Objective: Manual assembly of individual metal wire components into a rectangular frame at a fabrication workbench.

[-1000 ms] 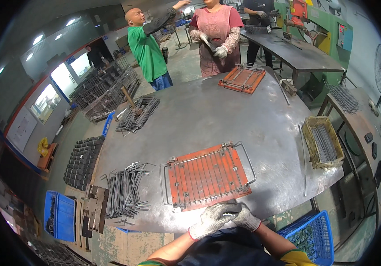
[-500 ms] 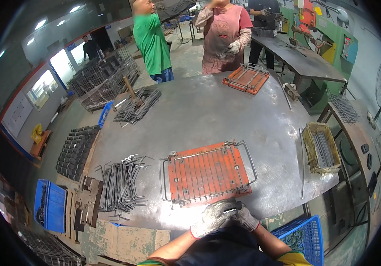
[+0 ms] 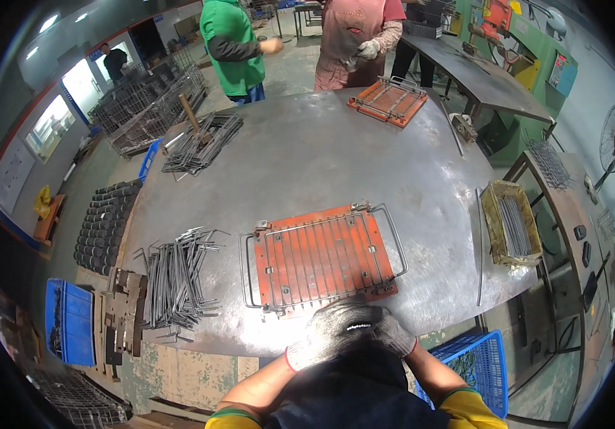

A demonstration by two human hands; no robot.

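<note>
Orange jig plate (image 3: 321, 257) lies flat on your worktop (image 3: 307, 157), bent rods (image 3: 175, 275) to its left. Judged rigid and heavy; grip its side edges. Your left hand (image 3: 325, 336) and right hand (image 3: 386, 336) meet, gloved fingers together, holding nothing visible.

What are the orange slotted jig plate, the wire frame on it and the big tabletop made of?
Orange slotted jig plate: looks like painted steel, matte orange, worn dark in spots. Thin grey wire frame: bare bent steel rod, dull grey. Round grey tabletop: likely bare steel sheet, with scuffed sheen and glare.
</note>
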